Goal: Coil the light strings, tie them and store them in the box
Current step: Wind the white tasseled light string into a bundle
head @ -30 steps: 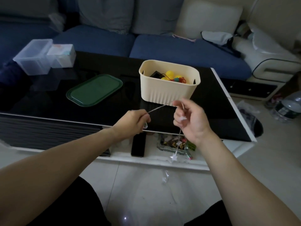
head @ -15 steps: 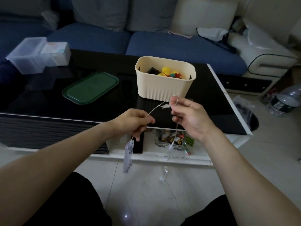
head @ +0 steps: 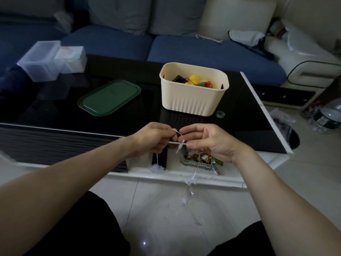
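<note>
Coiling step: left hand (head: 153,137) and right hand (head: 208,143) pinching fairy-light string (head: 180,143) before table edge, tail trailing to floor. Next: wind further loops; cream box (head: 193,100) waiting.

- Table (head: 245,115) beyond the fingers (head: 177,132): glossy black, glass-like top.
- Box (head: 191,100): matt cream plastic, ribbed wall.
- Lid (head: 108,97): smooth green plastic.
- Light string (head: 178,143) between the fingers: thin pale wire.
- Sofa (head: 203,50): blue cloth.
</note>
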The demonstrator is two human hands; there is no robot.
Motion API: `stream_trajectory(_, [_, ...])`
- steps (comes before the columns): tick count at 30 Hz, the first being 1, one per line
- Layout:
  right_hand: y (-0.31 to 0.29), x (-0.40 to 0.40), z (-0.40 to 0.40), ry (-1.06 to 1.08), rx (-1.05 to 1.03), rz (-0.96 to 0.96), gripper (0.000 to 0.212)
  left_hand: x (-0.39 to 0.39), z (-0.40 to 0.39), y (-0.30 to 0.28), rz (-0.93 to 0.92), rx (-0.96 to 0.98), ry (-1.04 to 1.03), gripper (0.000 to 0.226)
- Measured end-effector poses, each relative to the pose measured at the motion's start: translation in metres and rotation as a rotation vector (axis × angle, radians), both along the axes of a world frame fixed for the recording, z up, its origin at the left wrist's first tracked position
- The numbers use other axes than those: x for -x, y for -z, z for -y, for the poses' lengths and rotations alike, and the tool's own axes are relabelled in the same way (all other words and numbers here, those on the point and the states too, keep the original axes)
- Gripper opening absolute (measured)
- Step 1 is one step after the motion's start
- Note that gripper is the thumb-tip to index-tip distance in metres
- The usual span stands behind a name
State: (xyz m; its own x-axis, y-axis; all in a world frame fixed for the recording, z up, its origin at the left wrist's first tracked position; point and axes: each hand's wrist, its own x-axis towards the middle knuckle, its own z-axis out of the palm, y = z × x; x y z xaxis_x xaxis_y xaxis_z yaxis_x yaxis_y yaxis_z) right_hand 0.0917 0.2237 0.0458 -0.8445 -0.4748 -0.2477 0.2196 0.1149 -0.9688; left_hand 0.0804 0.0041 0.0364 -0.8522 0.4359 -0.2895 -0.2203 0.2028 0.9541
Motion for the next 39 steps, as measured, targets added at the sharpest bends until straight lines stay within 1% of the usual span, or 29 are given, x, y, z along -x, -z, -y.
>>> stream_trajectory(2, [0.000,0.000,0.001,-0.045,0.017,-0.051,0.052,0.001,0.002,-0.002,0.025,-0.039,-0.027,0.028])
stream_trajectory(4, [0.002,0.001,0.005,-0.026,-0.014,-0.153,0.055,0.001,0.002,-0.003,0.039,-0.037,-0.035,0.030])
stream_trajectory(5, [0.003,0.001,0.007,0.000,-0.028,-0.200,0.053,0.001,0.001,-0.003,0.045,-0.033,-0.037,0.029])
stream_trajectory(7, [0.004,0.001,0.013,0.067,-0.023,-0.284,0.042,0.001,0.001,-0.002,0.051,-0.020,-0.033,0.030])
stream_trajectory(9, [0.004,0.002,0.017,0.149,-0.009,-0.338,0.025,0.001,0.001,0.000,0.043,0.004,-0.018,0.030])
stream_trajectory(11, [0.004,0.002,0.019,0.203,-0.002,-0.327,0.014,0.001,0.002,0.003,0.034,0.031,0.012,0.026])
stream_trajectory(12, [0.005,0.003,0.020,0.220,-0.012,-0.311,0.013,0.001,0.002,0.003,0.025,0.043,0.029,0.023])
stream_trajectory(15, [0.010,0.002,0.023,0.275,-0.080,-0.296,0.016,-0.003,-0.001,0.000,-0.068,0.066,0.061,0.016])
stream_trajectory(20, [0.017,0.000,0.035,0.392,-0.156,-0.322,0.018,-0.007,-0.012,-0.001,-0.281,0.142,0.028,0.027])
stream_trajectory(23, [0.018,0.002,0.041,0.561,-0.152,-0.254,0.026,-0.007,-0.014,0.000,-0.387,0.173,0.014,0.022])
stream_trajectory(24, [0.017,0.003,0.042,0.570,-0.156,-0.228,0.026,-0.007,-0.014,-0.001,-0.406,0.172,-0.004,0.023])
stream_trajectory(28, [0.014,0.001,0.045,0.460,-0.146,-0.223,0.022,-0.004,-0.012,-0.001,-0.433,0.158,-0.105,0.035])
stream_trajectory(30, [0.011,0.001,0.043,0.406,-0.105,-0.214,0.021,-0.001,-0.011,0.001,-0.437,0.119,-0.144,0.033])
stream_trajectory(33, [0.008,0.001,0.041,0.310,-0.062,-0.195,0.008,0.003,-0.011,0.003,-0.446,0.050,-0.227,0.031])
stream_trajectory(35, [0.007,0.000,0.039,0.250,-0.105,-0.224,0.004,0.005,-0.012,0.002,-0.414,0.003,-0.309,0.029])
stream_trajectory(39, [0.008,-0.001,0.033,0.137,-0.284,-0.294,0.004,0.011,-0.010,-0.002,-0.290,-0.134,-0.471,0.029])
